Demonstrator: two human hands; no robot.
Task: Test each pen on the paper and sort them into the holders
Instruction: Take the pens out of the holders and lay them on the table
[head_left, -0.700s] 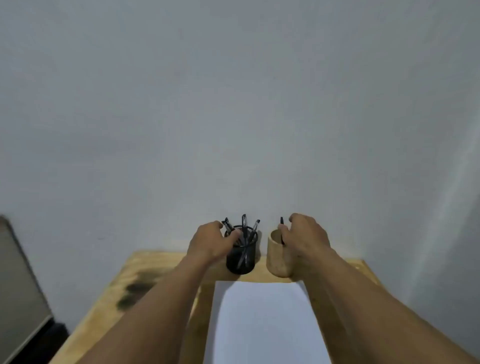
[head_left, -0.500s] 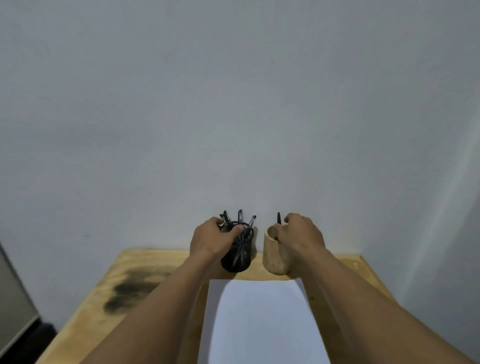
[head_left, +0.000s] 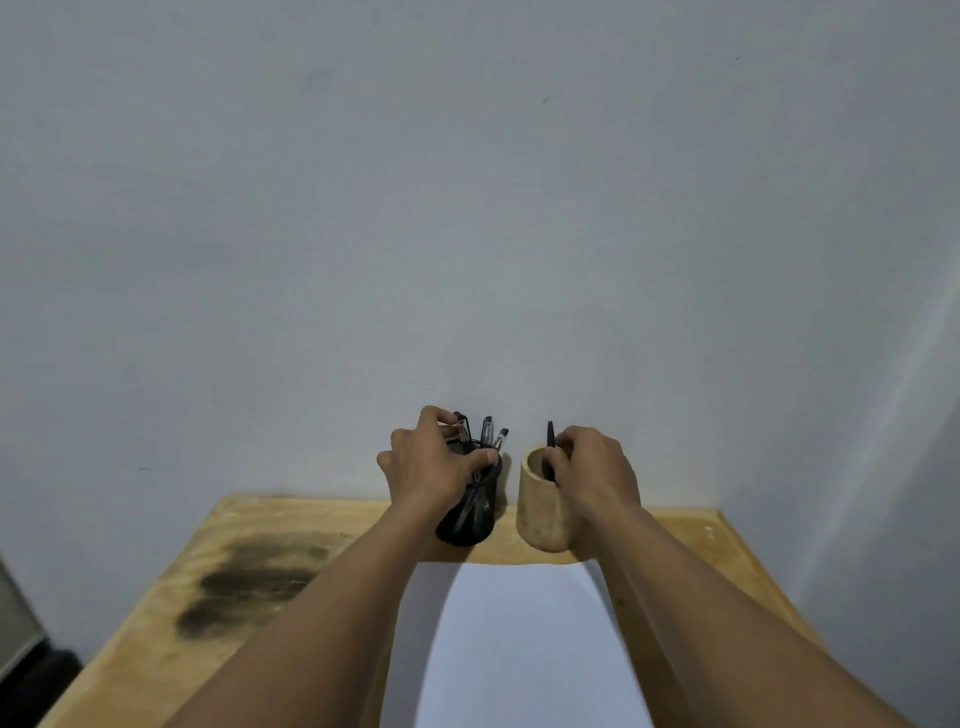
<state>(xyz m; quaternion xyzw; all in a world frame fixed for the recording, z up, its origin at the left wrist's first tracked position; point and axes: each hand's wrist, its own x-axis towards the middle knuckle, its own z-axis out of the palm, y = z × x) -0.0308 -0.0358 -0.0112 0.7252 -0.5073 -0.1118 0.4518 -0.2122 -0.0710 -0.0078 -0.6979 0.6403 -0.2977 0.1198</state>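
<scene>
plain grey-white wall (head_left: 467, 208) fills most of the view, a few small dark specks on it. wooden bench (head_left: 675, 540) pushed against it, light plywood grain, with a big dark smudged stain (head_left: 249, 582) on the near left part. sliver of some grey and black thing at the far left edge, cannot tell what. white sheet of paper (head_left: 519, 649) lies flat in the middle near side, smooth, blank, both forearms crossing over its edges and hiding its corners. two holders stand at the far edge by the wall, just beside each other, not touching. black mesh holder (head_left: 467, 525) on the left, round, see-through wire weave, several pens (head_left: 488, 434) standing in it with clear barrels and dark caps, splayed out. left hand (head_left: 431, 467) wraps over its top from the left, fingers (head_left: 444, 415) curled on the pen tops, thumb across the rim; hand hides most of the rim. wooden holder (head_left: 540, 514) on the right, plain tan cylinder, smooth, open mouth visible. right hand (head_left: 597, 467) sits at its right rim, fingers pinched closed on one black pen (head_left: 549, 434) that stands upright, its lower end inside the wooden holder, tip poking up above the knuckles.
</scene>
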